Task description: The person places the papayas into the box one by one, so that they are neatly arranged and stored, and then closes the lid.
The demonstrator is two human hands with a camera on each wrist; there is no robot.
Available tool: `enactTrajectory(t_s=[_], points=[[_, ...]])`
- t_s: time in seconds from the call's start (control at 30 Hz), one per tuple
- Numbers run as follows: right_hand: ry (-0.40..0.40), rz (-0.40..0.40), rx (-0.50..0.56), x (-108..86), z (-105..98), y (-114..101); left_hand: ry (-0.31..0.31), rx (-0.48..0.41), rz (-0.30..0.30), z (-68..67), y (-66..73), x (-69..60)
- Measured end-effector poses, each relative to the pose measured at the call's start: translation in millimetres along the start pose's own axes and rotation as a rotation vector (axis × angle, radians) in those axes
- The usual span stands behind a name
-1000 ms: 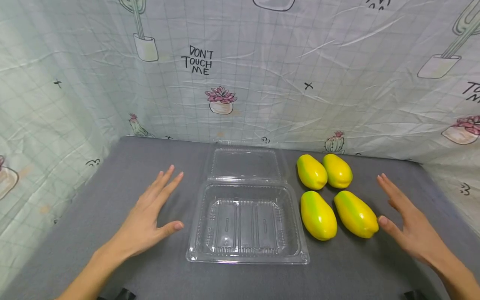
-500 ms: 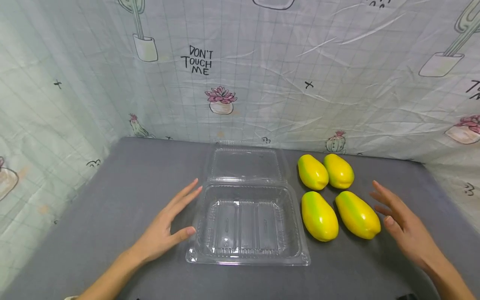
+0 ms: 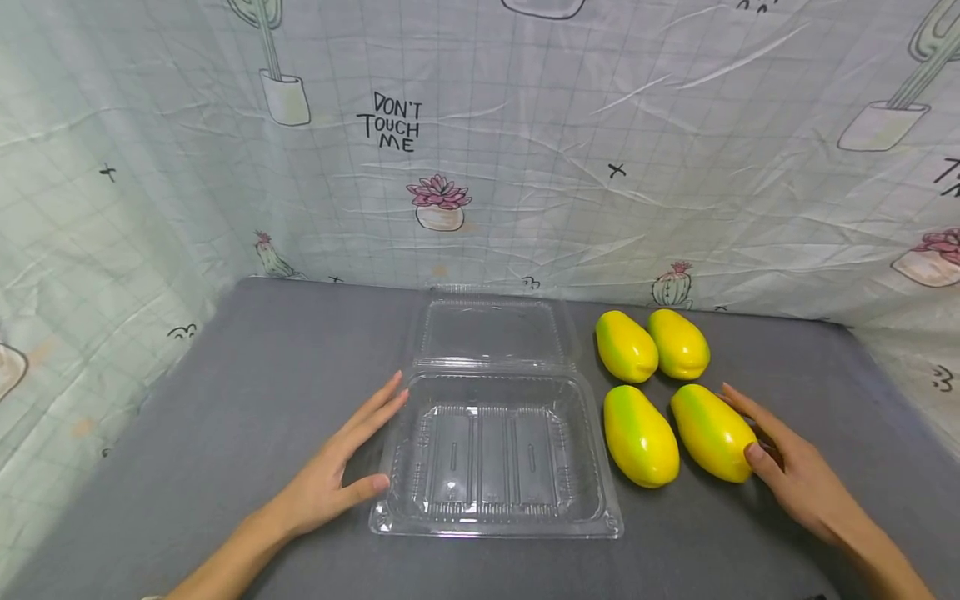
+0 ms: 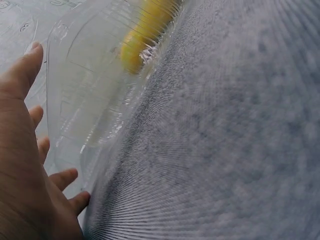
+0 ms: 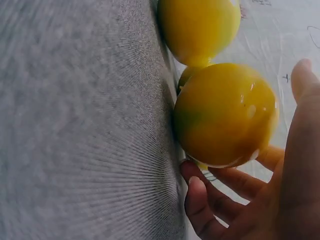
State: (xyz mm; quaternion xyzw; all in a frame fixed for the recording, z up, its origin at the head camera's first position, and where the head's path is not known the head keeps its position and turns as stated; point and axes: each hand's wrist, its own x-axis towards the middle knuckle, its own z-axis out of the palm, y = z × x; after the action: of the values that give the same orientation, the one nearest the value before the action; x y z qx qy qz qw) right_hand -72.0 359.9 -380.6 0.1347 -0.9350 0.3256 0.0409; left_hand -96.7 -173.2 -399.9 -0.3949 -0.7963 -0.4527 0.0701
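Observation:
A clear plastic clamshell box point(image 3: 495, 527) lies unfolded on the table, its lid point(image 3: 491, 333) flat behind the base. Beside its left rim is my left hand point(image 3: 326, 479), fingers spread and straight, with the fingertips at or very near the rim. My right hand point(image 3: 798, 479) curves loosely around the right side of the front-right yellow-green papaya point(image 3: 712, 433). In the right wrist view the thumb point(image 5: 304, 82) stands apart from that papaya point(image 5: 225, 115), while the fingers lie close under it; whether they touch it I cannot tell. Left of it lies another papaya point(image 3: 641, 437).
Two more papayas, a left one point(image 3: 626, 346) and a right one point(image 3: 678, 343), lie side by side behind the front pair. A grey cloth point(image 3: 322, 333) covers the table. A printed curtain point(image 3: 525, 167) hangs along the back and sides.
My left hand has moved right to the box's left rim. The right hand has moved left, from beside the front-right papaya to around its side. Box and papayas lie where they were.

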Motion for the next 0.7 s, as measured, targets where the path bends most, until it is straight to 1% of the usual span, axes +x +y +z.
enactTrajectory(t_s=[0.1,0.2,0.27,0.5,0.7], points=[[-0.007,0.016,-0.019,-0.2,0.7,1.3,-0.006,0.009,0.017,1.1,-2.4,-0.7],[0.002,0.026,-0.04,-0.8,1.6,2.9,-0.01,0.026,0.015,1.3,-3.9,-0.7],[0.009,0.02,-0.047,-1.2,2.6,4.2,-0.009,0.035,0.01,1.2,-4.5,-0.4],[0.031,0.02,-0.004,-1.5,5.7,4.0,-0.007,0.039,0.015,0.9,-5.2,0.1],[0.02,0.028,0.041,-2.7,6.8,4.9,-0.003,0.054,0.027,2.5,-6.1,-0.7]])
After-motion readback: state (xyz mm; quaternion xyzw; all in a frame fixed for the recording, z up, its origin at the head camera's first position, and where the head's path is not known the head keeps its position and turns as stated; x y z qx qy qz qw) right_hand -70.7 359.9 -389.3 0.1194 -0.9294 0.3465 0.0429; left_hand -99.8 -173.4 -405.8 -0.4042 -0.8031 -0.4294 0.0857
